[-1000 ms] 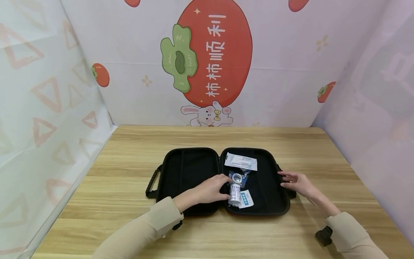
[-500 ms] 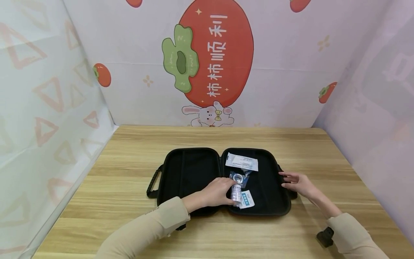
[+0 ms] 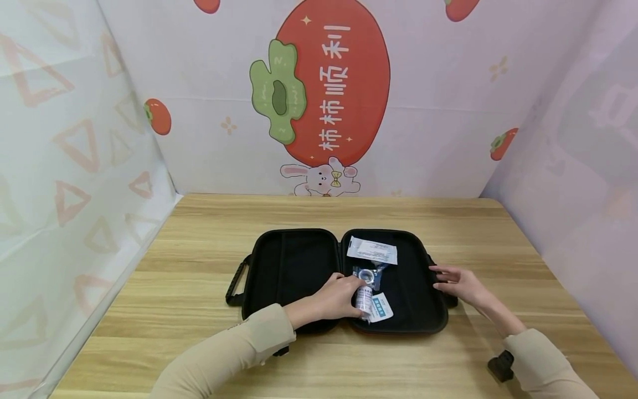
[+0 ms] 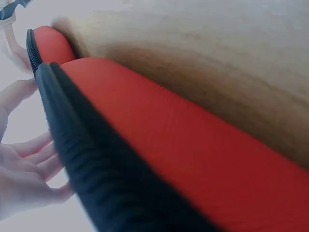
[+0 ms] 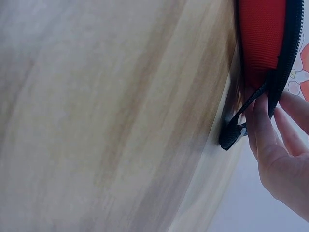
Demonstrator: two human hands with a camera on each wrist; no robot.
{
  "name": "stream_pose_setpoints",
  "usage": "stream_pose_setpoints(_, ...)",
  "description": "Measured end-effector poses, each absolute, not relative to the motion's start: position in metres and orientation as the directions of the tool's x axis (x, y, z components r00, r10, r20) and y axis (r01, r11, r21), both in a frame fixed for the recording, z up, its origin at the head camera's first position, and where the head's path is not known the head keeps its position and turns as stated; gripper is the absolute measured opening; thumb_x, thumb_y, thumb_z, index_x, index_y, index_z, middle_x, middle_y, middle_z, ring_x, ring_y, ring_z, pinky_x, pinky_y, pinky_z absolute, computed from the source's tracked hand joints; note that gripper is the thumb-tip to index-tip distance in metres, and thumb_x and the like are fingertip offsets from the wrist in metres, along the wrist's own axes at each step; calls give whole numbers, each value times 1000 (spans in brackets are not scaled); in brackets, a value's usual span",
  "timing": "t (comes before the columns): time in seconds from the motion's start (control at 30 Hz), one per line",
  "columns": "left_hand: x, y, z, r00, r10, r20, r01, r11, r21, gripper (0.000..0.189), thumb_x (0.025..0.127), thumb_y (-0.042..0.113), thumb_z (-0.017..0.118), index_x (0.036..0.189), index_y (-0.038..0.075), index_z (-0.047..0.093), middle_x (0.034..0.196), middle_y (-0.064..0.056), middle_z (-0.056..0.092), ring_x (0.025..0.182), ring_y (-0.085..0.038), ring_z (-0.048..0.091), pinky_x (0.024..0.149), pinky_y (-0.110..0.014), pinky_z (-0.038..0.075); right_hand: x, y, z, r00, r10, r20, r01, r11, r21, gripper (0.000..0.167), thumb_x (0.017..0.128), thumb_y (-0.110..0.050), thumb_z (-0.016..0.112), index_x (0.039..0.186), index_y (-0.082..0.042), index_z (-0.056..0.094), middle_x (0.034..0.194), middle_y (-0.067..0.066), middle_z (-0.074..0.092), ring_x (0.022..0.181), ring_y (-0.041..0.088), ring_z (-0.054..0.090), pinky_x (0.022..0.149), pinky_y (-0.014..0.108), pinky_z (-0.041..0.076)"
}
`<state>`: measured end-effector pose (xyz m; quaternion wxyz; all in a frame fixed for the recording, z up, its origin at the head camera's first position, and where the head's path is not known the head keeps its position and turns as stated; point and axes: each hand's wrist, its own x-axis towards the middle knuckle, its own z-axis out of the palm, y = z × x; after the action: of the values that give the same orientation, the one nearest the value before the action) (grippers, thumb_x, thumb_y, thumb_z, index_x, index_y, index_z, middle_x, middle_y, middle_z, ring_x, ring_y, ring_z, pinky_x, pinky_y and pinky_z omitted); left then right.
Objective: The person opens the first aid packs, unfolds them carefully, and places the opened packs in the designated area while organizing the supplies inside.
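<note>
A black-lined zip case (image 3: 418, 310) lies open flat on the table; the wrist views show its red outer shell (image 4: 145, 130). My left hand (image 3: 334, 299) reaches over the middle hinge and grips a white wrapped roll (image 3: 364, 299) with small blue print, thumb at its near end and fingers at its far end. Just beyond them is a shiny ring-shaped roll (image 3: 367, 276) in a blue packet. A small white-and-blue packet (image 3: 382, 308) lies right of the roll. At the case's right edge, my right hand (image 3: 461, 284) holds the rim beside the zip.
A long white packet (image 3: 372, 251) lies at the back of the right half. The left half (image 3: 306, 260) has a black lining with a strap, and a carry handle (image 3: 234, 282) sticks out at its left. Wood-grain table (image 3: 199, 233) surrounds the case, with printed cloth walls behind and beside.
My left hand has moved a little to the right and closed its fingers round the white roll. The right hand stays at the case's edge.
</note>
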<state>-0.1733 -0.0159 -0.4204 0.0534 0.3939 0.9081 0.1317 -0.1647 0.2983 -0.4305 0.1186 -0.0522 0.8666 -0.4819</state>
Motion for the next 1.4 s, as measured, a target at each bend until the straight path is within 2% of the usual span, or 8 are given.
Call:
stream_pose_setpoints(0.23, -175, -16, -417, -689, 724, 27, 686, 640, 347, 54, 69, 31, 74, 114, 9, 55, 109, 1, 58, 99, -5, 51, 90, -33, 33, -164, 298, -431, -967, -202, -155, 28, 521, -853, 53, 85, -16, 59, 128, 8, 40, 125, 35, 39, 114, 44, 39, 74, 26, 48)
stream_pose_setpoints(0.47, -176, -23, -409, -687, 720, 96, 685, 598, 416, 53, 69, 26, 72, 114, 6, 53, 107, -2, 57, 96, -8, 52, 88, -29, 37, -165, 298, -432, -967, -195, -163, 40, 518, -855, 53, 85, -15, 59, 128, 8, 39, 124, 35, 40, 115, 44, 39, 74, 27, 48)
stream_pose_setpoints(0.8, -178, -48, -403, -699, 710, 87, 642, 569, 514, 53, 71, 18, 71, 118, 4, 51, 110, -5, 51, 92, -12, 51, 81, -21, 42, -164, 299, -430, -966, -203, -159, 30, 522, -852, 53, 85, -16, 59, 128, 8, 40, 126, 35, 38, 114, 44, 39, 74, 28, 48)
stream_pose_setpoints(1.4, -191, -110, -403, -805, 583, 112, 538, 637, 552, 54, 71, 11, 70, 119, -1, 49, 112, -10, 49, 88, -15, 50, 74, -30, 45, -163, 298, -430, -969, -202, -145, 15, 534, -846, 51, 85, -16, 58, 127, 8, 41, 124, 34, 40, 114, 44, 40, 74, 27, 48)
